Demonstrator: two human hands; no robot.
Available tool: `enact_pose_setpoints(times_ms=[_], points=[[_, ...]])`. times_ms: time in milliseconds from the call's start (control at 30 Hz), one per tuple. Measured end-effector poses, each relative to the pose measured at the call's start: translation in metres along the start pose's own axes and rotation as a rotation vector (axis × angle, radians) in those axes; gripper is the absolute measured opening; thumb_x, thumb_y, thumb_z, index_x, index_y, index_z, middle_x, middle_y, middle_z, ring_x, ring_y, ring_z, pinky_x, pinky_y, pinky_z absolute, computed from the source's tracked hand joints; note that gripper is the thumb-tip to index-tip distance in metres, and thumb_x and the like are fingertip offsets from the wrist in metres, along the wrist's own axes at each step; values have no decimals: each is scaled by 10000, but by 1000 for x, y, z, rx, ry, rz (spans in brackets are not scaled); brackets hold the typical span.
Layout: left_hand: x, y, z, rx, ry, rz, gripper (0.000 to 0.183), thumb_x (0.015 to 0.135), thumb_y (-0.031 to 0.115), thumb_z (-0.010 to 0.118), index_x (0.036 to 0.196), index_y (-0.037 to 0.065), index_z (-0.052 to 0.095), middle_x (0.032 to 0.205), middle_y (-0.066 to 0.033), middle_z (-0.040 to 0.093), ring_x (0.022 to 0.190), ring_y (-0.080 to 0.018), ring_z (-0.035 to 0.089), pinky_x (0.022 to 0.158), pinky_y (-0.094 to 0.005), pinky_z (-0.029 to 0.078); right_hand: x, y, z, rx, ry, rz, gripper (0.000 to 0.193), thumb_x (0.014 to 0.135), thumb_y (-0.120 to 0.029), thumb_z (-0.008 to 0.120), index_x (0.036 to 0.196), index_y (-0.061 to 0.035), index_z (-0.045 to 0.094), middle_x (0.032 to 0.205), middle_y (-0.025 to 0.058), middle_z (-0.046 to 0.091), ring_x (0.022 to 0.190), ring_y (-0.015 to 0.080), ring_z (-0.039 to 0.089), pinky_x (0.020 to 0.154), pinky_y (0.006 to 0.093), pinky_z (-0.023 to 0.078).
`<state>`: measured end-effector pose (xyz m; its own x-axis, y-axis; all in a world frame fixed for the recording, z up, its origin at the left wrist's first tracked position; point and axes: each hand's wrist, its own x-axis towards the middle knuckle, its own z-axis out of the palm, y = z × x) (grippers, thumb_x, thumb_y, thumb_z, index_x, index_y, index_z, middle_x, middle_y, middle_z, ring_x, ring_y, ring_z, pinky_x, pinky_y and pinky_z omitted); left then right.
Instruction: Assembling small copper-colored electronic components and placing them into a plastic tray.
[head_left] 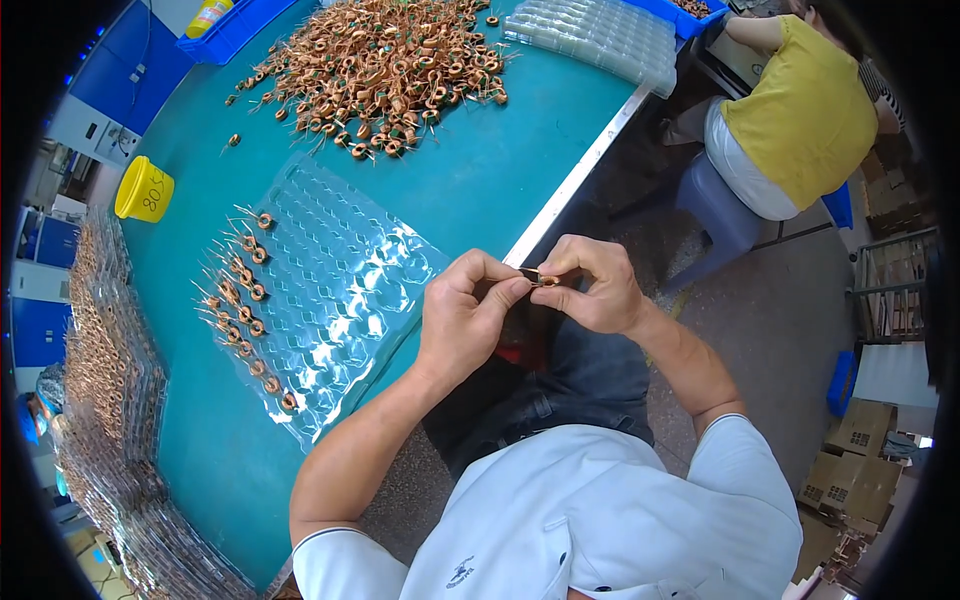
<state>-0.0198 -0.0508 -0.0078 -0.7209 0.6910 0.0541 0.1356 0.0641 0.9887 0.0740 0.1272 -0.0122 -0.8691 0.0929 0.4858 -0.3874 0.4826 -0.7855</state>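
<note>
Above my lap, just off the table's edge, both my hands work on one small copper-wound ring coil (549,281). My right hand (600,285) pinches the coil between thumb and fingertips. My left hand (466,308) is closed at the coil's thin wire leads, thumb against forefinger; the fingertips partly hide the leads. To the left of my hands lies a clear plastic blister tray (330,270) with rows of pockets. Several ring coils (258,292) sit in its left-hand rows, their leads pointing left. The tray's other pockets hold no coils.
A big heap of ring coils (385,70) covers the far part of the green table (510,170). Stacked trays (600,40) lie far right, filled trays (120,400) along the left. A yellow tub (146,190) stands left. Another person (800,110) sits on a stool (715,215) at right.
</note>
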Motion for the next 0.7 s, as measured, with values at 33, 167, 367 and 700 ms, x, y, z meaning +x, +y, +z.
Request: enact_pose_setpoints(times_ms=[33, 167, 367, 700], points=[[0, 1, 0, -30, 2, -31, 112, 865, 62, 722, 843, -13, 642, 772, -54, 646, 689, -102, 627, 619, -258, 498, -3, 0, 3, 2, 0, -1, 253, 743, -7, 820, 879, -4, 606, 782, 84, 637, 653, 116, 613, 563, 230, 493], [3, -2, 0, -75, -48, -95, 131, 863, 70, 729, 886, -19, 635, 806, -50, 647, 714, -95, 622, 639, -248, 503, -16, 13, 12, 147, 126, 45, 222, 790, -48, 796, 906, -2, 613, 801, 78, 651, 684, 103, 640, 571, 224, 521], [5, -9, 9, -22, 19, 203, 375, 836, 118, 765, 1160, 19, 604, 1043, -83, 610, 823, -132, 631, 656, -254, 508, -22, 3, 0, 588, 367, 392, 204, 877, -83, 727, 985, 14, 584, 790, 83, 651, 622, 91, 615, 512, 210, 515], [4, -1, 24, 234, -32, 445, 204, 800, -14, 742, 981, 32, 659, 908, -96, 643, 757, -199, 647, 614, -295, 515, -30, -4, -5, 661, 247, 640, 269, 927, -253, 689, 812, -29, 595, 651, 55, 631, 496, 75, 577, 414, 207, 464]])
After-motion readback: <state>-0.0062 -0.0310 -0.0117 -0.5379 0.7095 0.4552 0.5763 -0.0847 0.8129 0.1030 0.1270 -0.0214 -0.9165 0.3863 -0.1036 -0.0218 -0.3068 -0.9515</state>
